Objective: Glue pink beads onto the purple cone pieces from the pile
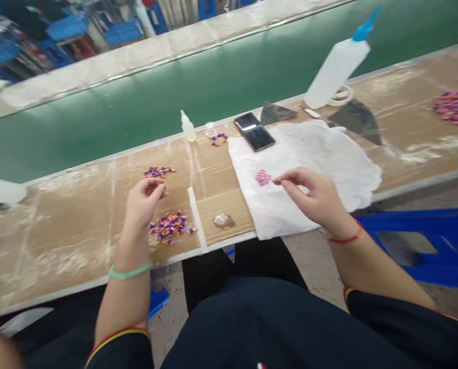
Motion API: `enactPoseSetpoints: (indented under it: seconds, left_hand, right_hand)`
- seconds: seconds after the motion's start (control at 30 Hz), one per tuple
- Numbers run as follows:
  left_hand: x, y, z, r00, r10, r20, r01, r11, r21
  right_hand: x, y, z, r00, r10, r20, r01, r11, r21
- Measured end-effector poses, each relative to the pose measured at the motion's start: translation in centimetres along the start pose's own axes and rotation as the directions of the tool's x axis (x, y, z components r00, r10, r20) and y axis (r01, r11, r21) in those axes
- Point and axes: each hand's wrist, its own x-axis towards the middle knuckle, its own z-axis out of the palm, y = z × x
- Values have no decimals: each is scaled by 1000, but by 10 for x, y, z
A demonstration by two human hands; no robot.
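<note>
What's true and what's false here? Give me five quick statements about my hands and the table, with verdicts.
1. The left hand is near purple-and-orange pieces. True.
2. The right hand is beside the small pink pile. True.
3. The small pink pile lies on bare cardboard. False: it lies on a white sheet.
4. The tall bottle has a blue tip. True.
5. The tall bottle is nearer the left hand. False: it is nearer the right hand.

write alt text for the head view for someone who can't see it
The right hand is beside tiny pink pieces on a white sheet, and the left hand is near two piles of purple and orange pieces, over a cardboard-covered worktable. A phone and a blue-tipped white bottle are farther back.
</note>
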Motion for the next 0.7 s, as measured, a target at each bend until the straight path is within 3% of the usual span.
enactPoseSetpoints:
  seconds: [0.07,0.17,0.43,0.7]
  left_hand:
    - [-16,2,-3,999,4,47,3,989,-147]
    - [-37,2,-6,994,51,93,-36,987,-154]
    - [-77,18,-2,965,36,260,20,978,-210]
    - [-90,21,7,948,65,312,45,942,-333]
  right_hand:
    - [3,17,4,997,-24,71,29,996,-78]
    - [5,37,16,982,-9,190,36,990,-140]
    - [9,47,43,982,14,190,25,980,-200]
    - [8,47,42,978,6,209,40,976,-213]
